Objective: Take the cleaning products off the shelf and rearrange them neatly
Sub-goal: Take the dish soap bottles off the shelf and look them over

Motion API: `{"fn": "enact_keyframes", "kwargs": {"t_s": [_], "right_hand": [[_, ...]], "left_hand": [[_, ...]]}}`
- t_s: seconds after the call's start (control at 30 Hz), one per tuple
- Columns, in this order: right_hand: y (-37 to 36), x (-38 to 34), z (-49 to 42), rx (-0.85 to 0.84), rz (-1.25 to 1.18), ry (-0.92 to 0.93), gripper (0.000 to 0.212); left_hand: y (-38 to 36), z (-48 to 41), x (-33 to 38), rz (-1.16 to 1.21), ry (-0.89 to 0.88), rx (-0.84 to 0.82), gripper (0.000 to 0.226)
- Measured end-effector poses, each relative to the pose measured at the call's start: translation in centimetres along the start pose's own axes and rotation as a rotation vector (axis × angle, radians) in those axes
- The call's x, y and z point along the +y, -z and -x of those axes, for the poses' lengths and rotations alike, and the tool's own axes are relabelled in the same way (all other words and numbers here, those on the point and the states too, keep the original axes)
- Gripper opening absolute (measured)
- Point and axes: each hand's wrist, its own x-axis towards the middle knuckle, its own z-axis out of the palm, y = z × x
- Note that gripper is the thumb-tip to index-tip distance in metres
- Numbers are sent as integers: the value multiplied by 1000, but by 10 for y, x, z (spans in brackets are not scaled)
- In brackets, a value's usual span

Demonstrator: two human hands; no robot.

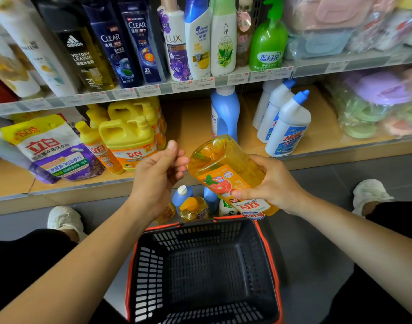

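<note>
Right hand (pixel 275 183) grips the yellow bottle (pixel 226 164) around its lower body, fingers wrapped behind and thumb on the label. The bottle is tilted, base toward the shelf (pixel 195 122), label upside down, held over the far rim of the basket (pixel 153 265). Left hand (pixel 158 174) is just beside the base, fingers loosely half-curled, thumb up, holding nothing; cannot tell whether it touches. Judgement: clear plastic, looks full of liquid, so fairly heavy for its size, with weight shifting when tipped. Walls are stiff but smooth and the label glossy, so likely slippery. Best hold is around the flat waist, with the second hand under the base. Not fragile; cap not visible, so its seal is unchecked.
</note>
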Motion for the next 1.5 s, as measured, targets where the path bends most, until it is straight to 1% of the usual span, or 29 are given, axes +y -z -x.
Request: {"fn": "enact_keyframes", "kwargs": {"t_s": [0.07, 0.13, 0.17, 0.23, 0.3, 0.4, 0.47, 0.53, 0.6, 0.7, 0.77, 0.8, 0.83, 0.9, 0.97, 1.0, 1.07, 1.13, 1.2, 1.27, 1.33, 1.43, 1.5], "right_hand": [[-1, 0, 0, -6, 8, 1, 73], [-1, 1, 1, -11, 4, 0, 73], [-1, 0, 1, -14, 2, -2, 72], [-2, 1, 0, -17, 7, -2, 70], [-3, 0, 0, -14, 19, 3, 67], [-5, -1, 0, 5, 46, 2, 64], [-5, -1, 0, 17, 58, -6, 65], [-5, 0, 0, 24, 65, -11, 66], [-6, 1, 0, 29, 58, -17, 65], [-8, 4, 0, 39, 40, -50, 59], [-9, 5, 0, 42, -12, -91, 55], [-9, 5, -1, 51, -56, -116, 55], [-9, 6, -1, 66, -106, -142, 56], [-9, 6, -4, 90, -222, -187, 57], [-9, 4, -8, 84, -340, -209, 58], [-9, 3, -10, 75, -401, -211, 59], [-8, 0, -14, 75, -507, -214, 65], [-6, -4, -18, 97, -564, -192, 65], [-3, -6, -20, 133, -617, -169, 62], [-3, -6, -23, 167, -661, -168, 63], [-1, -6, -28, 181, -689, -141, 62], [17, -7, -36, 208, -773, -49, 53], [33, -8, -42, 239, -817, -34, 45]], "left_hand": [[1, -1, -1, 5, 9, -10, 29], [1, -1, -2, -16, -23, -35, 21], [1, 0, -3, -45, -56, -39, 19], [0, 3, -2, -184, -171, -51, 24], [-2, 7, -2, -350, -306, -145, 30], [-8, 18, -9, -619, -437, -366, 38], [-11, 25, -16, -739, -483, -413, 42], [-12, 29, -18, -729, -489, -390, 45], [-12, 30, -15, -703, -508, -313, 42], [-10, 30, -14, -721, -563, -145, 31], [-7, 26, -17, -737, -609, -19, 21], [-4, 23, -20, -733, -604, 24, 19], [-1, 19, -23, -723, -561, 45, 21], [3, 11, -32, -699, -379, 18, 36], [3, 9, -47, -729, -178, -65, 51], [1, 8, -57, -758, -93, -127, 54], [-1, 8, -73, -706, 80, -300, 48], [-3, 11, -82, -532, 260, -453, 39], [-5, 13, -85, -431, 377, -499, 45], [-7, 14, -91, -360, 441, -491, 51], [-10, 14, -94, -276, 475, -489, 51], [-7, 6, -87, -240, 435, -470, 47], [-3, -2, -77, -220, 389, -358, 47]]}}
